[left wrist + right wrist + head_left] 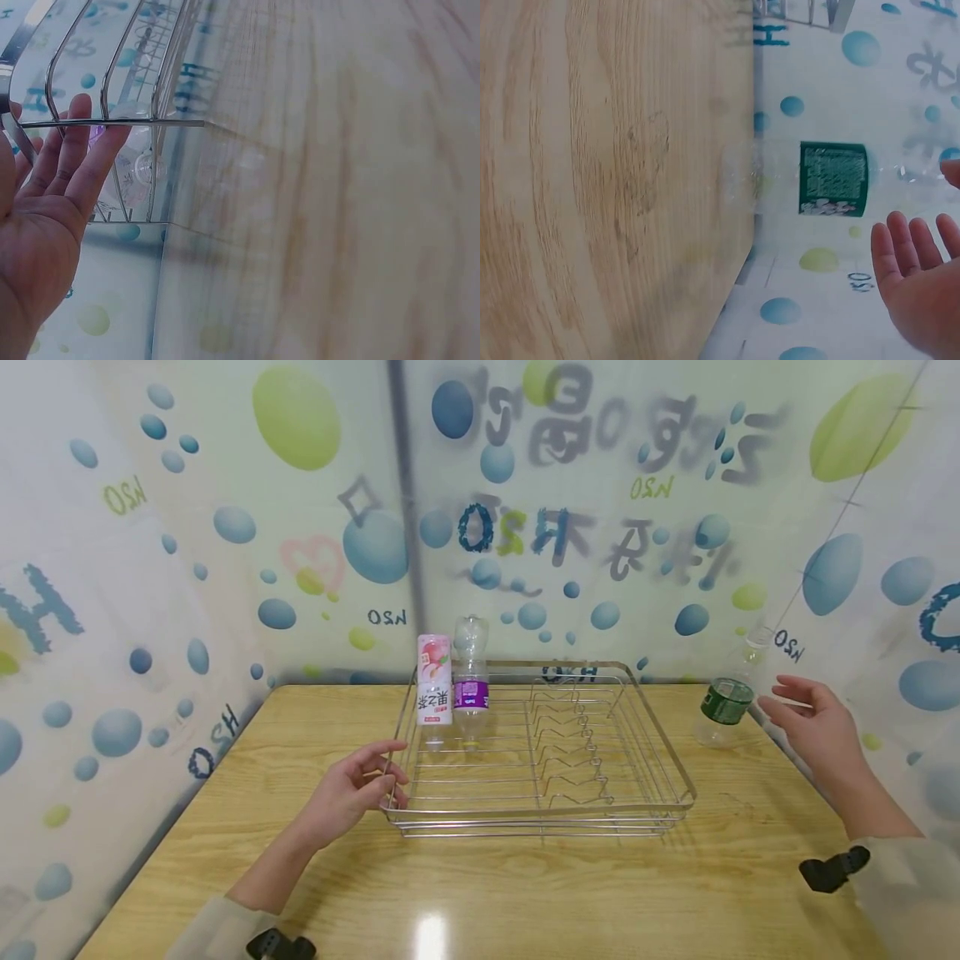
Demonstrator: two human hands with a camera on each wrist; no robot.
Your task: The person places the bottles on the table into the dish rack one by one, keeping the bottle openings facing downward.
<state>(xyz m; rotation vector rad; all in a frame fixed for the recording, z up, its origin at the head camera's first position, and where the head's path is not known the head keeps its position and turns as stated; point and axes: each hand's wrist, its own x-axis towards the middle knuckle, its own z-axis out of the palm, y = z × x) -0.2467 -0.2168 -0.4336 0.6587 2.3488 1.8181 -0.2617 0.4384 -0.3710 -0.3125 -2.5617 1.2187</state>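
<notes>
A metal wire dish rack stands on the wooden table. My left hand holds its front left corner, the fingers curled round the rim. In the left wrist view those fingers lie against the side wires. On the rack's left side stand a bottle in a pink and white wrapper and a clear bottle with a purple label. A clear plastic bottle with a green label stands right of the rack. My right hand is beside it, fingers spread and nothing in the grasp.
The wooden table reaches up to a printed curtain with blue and green dots, which surrounds the back and sides. Bent wire dividers run along the middle of the rack. Dark straps sit on both wrists.
</notes>
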